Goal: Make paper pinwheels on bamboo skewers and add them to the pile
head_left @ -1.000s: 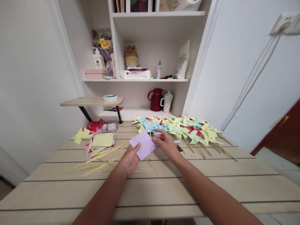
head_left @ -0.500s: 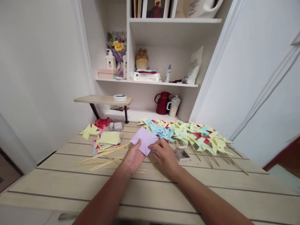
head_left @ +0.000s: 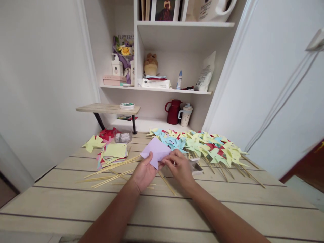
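A purple paper square (head_left: 155,149) with slits cut into it is held over the middle of the table. My left hand (head_left: 146,171) grips it from below left, the thumb pressed on its face. At its right corner my right hand (head_left: 178,165) pinches the paper's edge between thumb and forefinger. Just beneath my hands lies a thin wooden stick (head_left: 167,183). By my right hand sits a small open grey box (head_left: 196,166); its contents are hard to make out.
Finished paper pinwheels (head_left: 215,148) on sticks cover the table's right rear. On the left are a stack of paper squares (head_left: 115,150), loose sticks (head_left: 111,175), a yellow pinwheel shape (head_left: 93,143) and a clear box (head_left: 123,136). A small raised shelf (head_left: 106,108) stands behind.
My right fingers have shifted slightly left along the paper, and its lower right part is now bent in. The whole view has moved a little.
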### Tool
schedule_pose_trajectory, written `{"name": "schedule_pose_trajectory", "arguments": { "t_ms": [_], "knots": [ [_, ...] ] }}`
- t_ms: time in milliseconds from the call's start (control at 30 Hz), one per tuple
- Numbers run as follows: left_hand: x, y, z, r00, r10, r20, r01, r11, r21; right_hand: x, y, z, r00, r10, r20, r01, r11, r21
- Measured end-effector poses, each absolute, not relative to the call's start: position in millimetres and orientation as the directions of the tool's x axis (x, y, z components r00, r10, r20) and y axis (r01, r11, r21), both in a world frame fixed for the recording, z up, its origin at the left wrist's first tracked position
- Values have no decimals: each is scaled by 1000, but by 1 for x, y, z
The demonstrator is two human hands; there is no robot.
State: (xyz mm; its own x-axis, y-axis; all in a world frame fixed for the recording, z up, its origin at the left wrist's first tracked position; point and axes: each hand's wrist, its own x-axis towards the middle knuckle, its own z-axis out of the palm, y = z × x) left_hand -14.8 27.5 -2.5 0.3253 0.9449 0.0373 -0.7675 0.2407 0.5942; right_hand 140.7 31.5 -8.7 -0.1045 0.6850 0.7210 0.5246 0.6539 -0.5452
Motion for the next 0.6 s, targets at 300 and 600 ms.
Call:
{"name": "schedule_pose_trajectory", "arguments": {
  "t_ms": [300, 600],
  "knots": [
    [-16, 31, -11, 328, 944, 27, -684, 218, 696, 142, 31, -7, -42, 725, 688, 523, 602, -603],
    [-15, 29, -14, 359, 931, 63, -601, 178, 779, 144, 32, -8, -29, 740, 672, 535, 579, -615]
  ]
}}
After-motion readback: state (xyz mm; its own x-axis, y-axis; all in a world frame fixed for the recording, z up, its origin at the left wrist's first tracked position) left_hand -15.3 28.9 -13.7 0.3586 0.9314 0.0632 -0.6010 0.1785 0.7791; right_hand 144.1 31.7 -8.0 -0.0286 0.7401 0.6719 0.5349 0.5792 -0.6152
